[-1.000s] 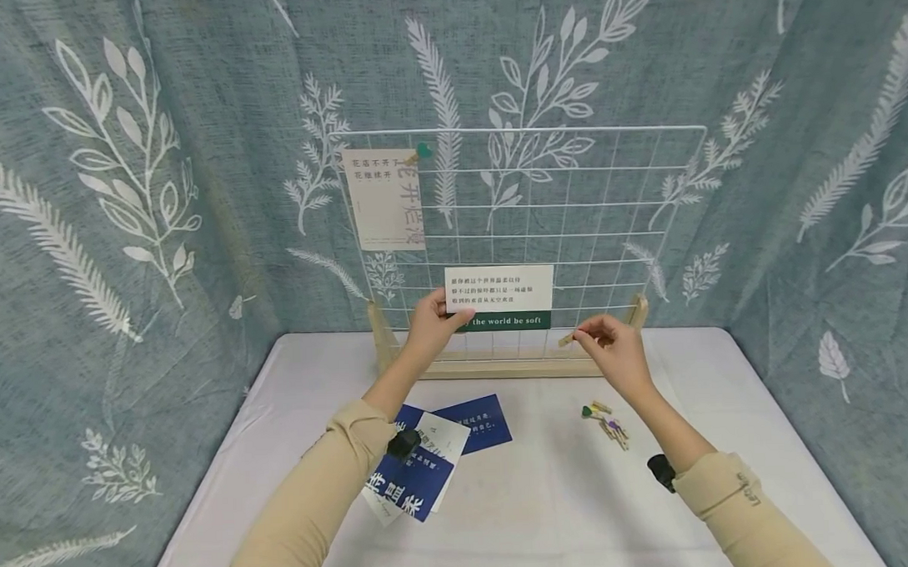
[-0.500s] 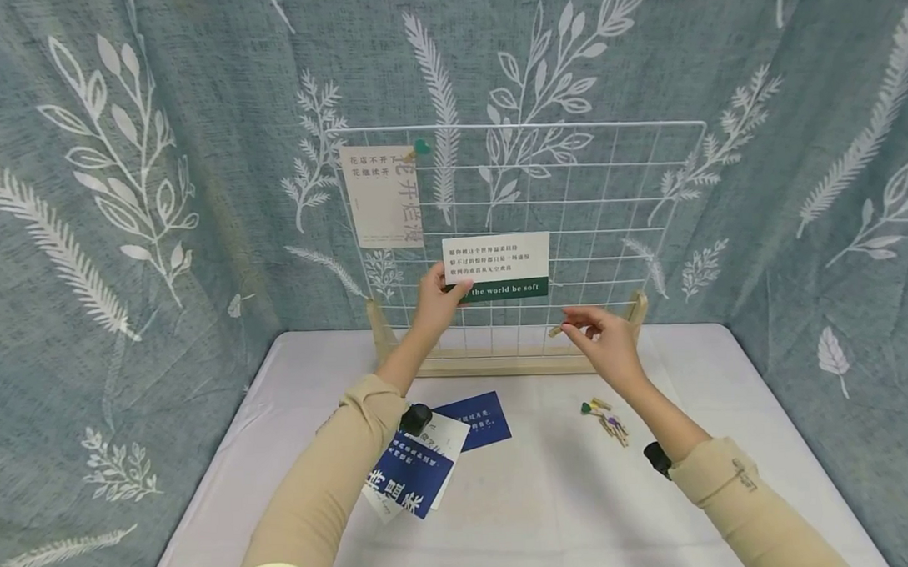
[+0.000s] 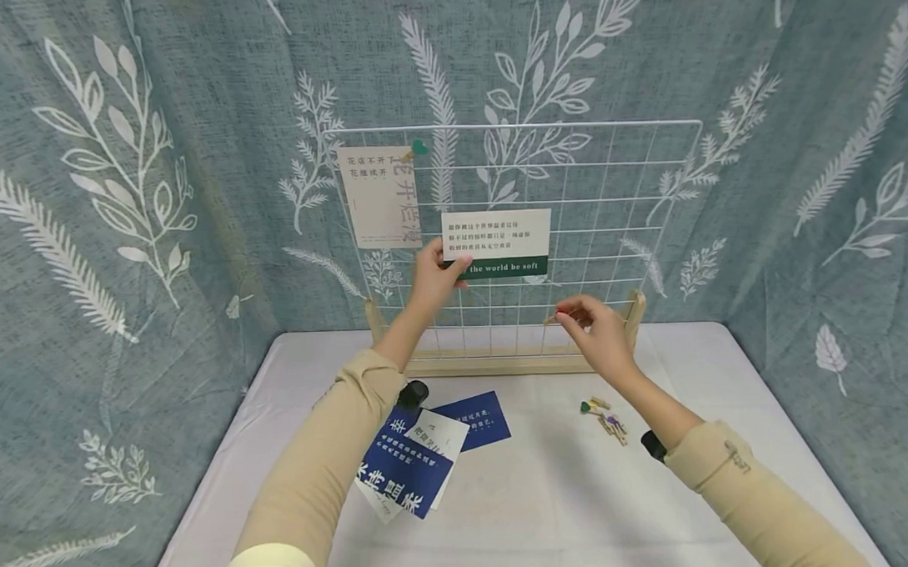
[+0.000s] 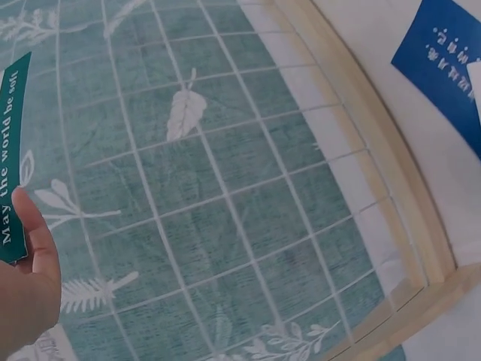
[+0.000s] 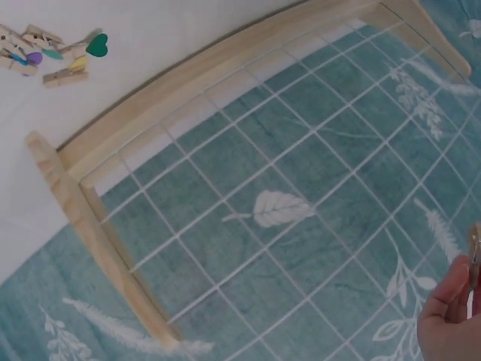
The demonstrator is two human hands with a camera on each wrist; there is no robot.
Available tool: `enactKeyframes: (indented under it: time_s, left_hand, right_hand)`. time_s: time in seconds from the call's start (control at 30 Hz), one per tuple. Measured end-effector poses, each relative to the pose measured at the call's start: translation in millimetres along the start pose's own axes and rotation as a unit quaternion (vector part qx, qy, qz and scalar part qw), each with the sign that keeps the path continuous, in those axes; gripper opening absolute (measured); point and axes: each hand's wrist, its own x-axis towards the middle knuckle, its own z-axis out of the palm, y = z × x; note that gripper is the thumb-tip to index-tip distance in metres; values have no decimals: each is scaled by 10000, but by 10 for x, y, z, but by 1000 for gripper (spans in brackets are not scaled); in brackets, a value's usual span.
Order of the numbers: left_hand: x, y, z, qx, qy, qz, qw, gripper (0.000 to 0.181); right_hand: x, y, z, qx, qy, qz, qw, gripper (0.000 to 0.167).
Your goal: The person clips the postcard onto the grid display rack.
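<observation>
My left hand (image 3: 433, 277) pinches the lower left of a white and green postcard (image 3: 496, 242), thumb in front. The card is held up before the middle of a white wire grid (image 3: 601, 199); whether it touches the wires I cannot tell. Its green strip (image 4: 13, 150) shows at the edge of the left wrist view. Below and to the right, my right hand (image 3: 600, 338) pinches a small wooden clothespin (image 3: 549, 319) between thumb and fingers, apart from the card. On the grid's upper left hangs a pale card (image 3: 380, 198), held by a clothespin with a green heart (image 3: 419, 147).
A wooden base (image 3: 502, 365) carries the grid on the white table (image 3: 536, 481). Several blue and white cards lie overlapping at front left, among them a blue card (image 3: 477, 420). Several small clothespins (image 5: 66, 74) with coloured hearts lie front right. Patterned cloth (image 3: 215, 117) surrounds the table.
My left hand has raised the postcard along the grid. My right hand, still with its clothespin, has moved slightly left and up.
</observation>
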Motion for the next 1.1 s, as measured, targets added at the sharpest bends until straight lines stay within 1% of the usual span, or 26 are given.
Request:
enactKeyframes:
  time_s: [0.17, 0.33, 0.43, 0.5, 0.6, 0.73, 0.83, 0.97, 1.1]
  left_hand:
    - [56, 108, -24, 71, 28, 204, 9998, 32]
    - [116, 204, -49, 159, 2, 229, 9996, 32]
    - [156, 265, -72, 197, 74, 282, 9994, 32]
    - [176, 306, -88, 182, 103, 289, 9994, 32]
    - [205, 363, -100, 156, 84, 246, 9995, 33]
    - [251, 421, -82, 147, 76, 60, 9998, 34]
    - [281, 464, -68, 127, 177, -69, 9997, 33]
    - [310, 513, -60, 93, 239, -39, 9997, 33]
    - [322, 542, -47, 135, 226, -31, 9996, 34]
  right_hand:
    - [31, -52, -14, 87, -186, 99, 9997, 14]
    - [53, -84, -15, 132, -201, 129, 9996, 10]
    - [72, -114, -14, 141, -215, 73, 9996, 9]
    - [81, -133, -14, 257, -236, 96, 9993, 10]
    - [89, -150, -17, 483, -215, 245, 9983, 11]
    - [105, -145, -20, 682, -169, 383, 9968, 14]
    - [133, -148, -23, 663, -139, 288, 9973, 20]
    - [176, -157, -41, 550, -141, 84, 9984, 32]
    - [233, -172, -79, 602, -177, -30, 9980, 29]
